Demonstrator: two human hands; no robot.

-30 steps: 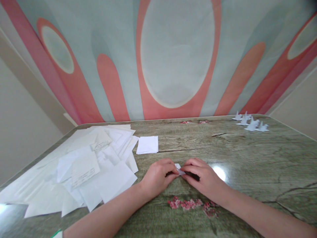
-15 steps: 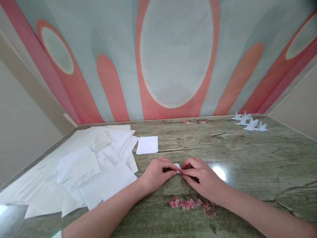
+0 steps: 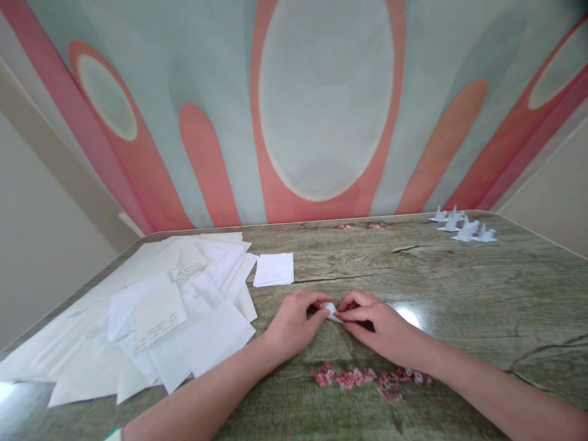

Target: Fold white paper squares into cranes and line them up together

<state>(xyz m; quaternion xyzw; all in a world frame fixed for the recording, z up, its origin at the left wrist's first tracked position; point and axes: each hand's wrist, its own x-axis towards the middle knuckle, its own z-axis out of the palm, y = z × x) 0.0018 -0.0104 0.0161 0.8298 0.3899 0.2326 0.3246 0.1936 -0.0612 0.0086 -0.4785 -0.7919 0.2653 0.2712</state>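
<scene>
A small piece of folded white paper (image 3: pixel 331 311) is held between my two hands, low over the middle of the table. My left hand (image 3: pixel 296 321) pinches its left end with thumb and fingers. From the other side, my right hand (image 3: pixel 374 318) grips the right end, fingertips pressed together. The fingers cover part of the paper, so its full shape cannot be made out. Just beyond my left hand lies a short stack of white paper squares (image 3: pixel 273 269).
Loose white sheets (image 3: pixel 202 331), some with printed lines, spread over the left of the wood-patterned table (image 3: pixel 478 306). Several folded white paper birds (image 3: pixel 467 229) stand at the back right. A patterned backdrop (image 3: pixel 316 208) rises behind the far edge. Pink flowers (image 3: pixel 349 377) mark the tabletop near me.
My left fingertips have drawn back slightly to the left, so more of the folded paper shows between the hands. My right hand has shifted a little to the right.
</scene>
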